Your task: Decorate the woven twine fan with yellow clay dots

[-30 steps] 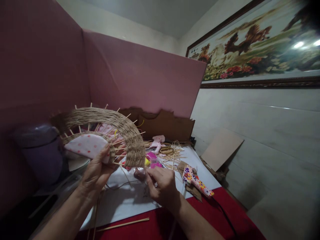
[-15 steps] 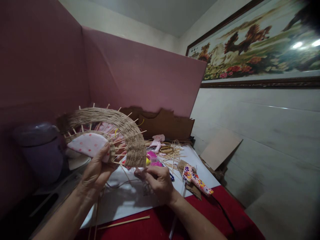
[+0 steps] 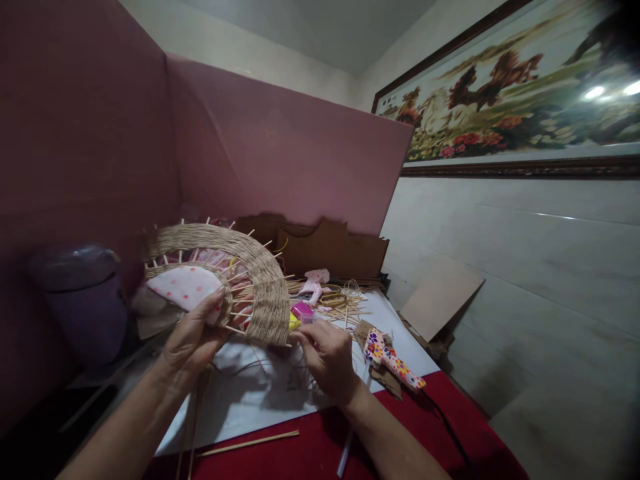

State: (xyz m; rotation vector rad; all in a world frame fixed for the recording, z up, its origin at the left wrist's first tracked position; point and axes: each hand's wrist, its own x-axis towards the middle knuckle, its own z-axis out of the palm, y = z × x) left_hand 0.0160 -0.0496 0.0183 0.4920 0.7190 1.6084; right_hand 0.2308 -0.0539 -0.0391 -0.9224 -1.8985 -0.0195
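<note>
My left hand (image 3: 197, 333) grips a half-round woven fan (image 3: 270, 293) by its inner part, the thumb lying over a white semicircle of cloth with pink dots (image 3: 185, 287). The fan has a wide band of twisted brown cord over thin sticks that fan outward, their tips poking past the outer edge. My right hand (image 3: 327, 353) is at the band's lower right corner with thumb and fingers pinched together. Whatever lies in that pinch is too small to make out.
A flower-patterned glue gun (image 3: 395, 363) rests on cardboard to the right, its cable trailing over red cloth (image 3: 480, 433). Loose sticks (image 3: 345, 310) and pink dotted fabric (image 3: 315, 287) lie behind the hands. A lidded purple bin (image 3: 90, 307) stands left. Torn cardboard (image 3: 325, 247) backs the table.
The fan has tilted and shifted slightly right and down in my left hand. My right hand has moved a little right and up, its fingers still by the fan's corner.
</note>
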